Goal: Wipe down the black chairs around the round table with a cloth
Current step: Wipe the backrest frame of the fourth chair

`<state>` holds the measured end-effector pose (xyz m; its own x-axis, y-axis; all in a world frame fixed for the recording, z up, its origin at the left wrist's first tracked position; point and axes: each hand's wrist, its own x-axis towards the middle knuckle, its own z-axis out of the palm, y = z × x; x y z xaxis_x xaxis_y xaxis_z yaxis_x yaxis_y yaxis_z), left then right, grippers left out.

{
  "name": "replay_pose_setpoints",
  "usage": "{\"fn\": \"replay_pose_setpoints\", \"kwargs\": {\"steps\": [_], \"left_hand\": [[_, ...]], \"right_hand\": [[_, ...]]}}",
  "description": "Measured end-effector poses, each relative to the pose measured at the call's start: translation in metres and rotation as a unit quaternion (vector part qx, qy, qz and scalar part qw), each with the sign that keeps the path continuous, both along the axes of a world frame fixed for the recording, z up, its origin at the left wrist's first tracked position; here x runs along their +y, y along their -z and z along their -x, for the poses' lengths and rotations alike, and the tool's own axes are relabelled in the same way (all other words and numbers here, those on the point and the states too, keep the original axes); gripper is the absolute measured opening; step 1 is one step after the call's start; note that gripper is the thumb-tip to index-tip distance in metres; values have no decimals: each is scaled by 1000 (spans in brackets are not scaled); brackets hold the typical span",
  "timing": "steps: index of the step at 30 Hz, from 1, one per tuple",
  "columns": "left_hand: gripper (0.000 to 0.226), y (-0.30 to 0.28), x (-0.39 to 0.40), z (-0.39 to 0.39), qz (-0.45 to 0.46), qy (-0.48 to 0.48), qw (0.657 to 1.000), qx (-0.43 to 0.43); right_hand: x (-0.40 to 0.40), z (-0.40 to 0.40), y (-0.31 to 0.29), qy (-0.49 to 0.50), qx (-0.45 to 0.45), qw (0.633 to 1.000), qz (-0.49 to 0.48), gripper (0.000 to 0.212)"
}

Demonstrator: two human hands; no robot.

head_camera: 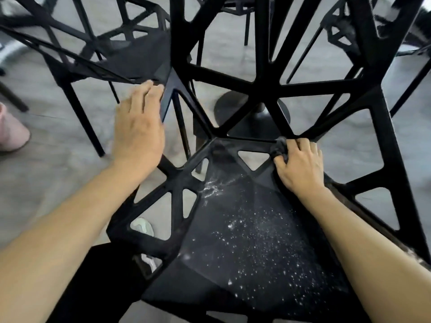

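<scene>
While the right hand (299,165) grips a dark cloth (278,148) pressed into the rear right corner of the chair (245,229) seat, the left hand (138,129) rests with straight fingers on the chair's left frame strut. White specks cover the seat. No legible writing or brand is visible.

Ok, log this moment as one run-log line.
right hand: wiping seat's back corner with dark cloth | left hand: steadying chair frame | white specks on seat
</scene>
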<state>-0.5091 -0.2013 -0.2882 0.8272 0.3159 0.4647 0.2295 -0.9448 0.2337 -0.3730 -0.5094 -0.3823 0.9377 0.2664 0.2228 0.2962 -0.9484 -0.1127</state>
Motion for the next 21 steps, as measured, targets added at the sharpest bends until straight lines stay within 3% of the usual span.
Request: {"fn": "replay_pose_setpoints", "kwargs": {"steps": [3,8,14,21], "left_hand": [[35,7,8,34,155,-8,987,40],[33,11,0,39,277,27,961,-13],[33,13,0,36,332,25,943,-18],[34,19,2,34,344,23,938,-31]], "right_hand": [[18,6,1,-38,12,998,-40,45],[89,29,2,-110,30,991,-66,46],[143,25,-1,-160,23,987,0,40],[153,29,-1,-126,69,989,-31,41]]}}
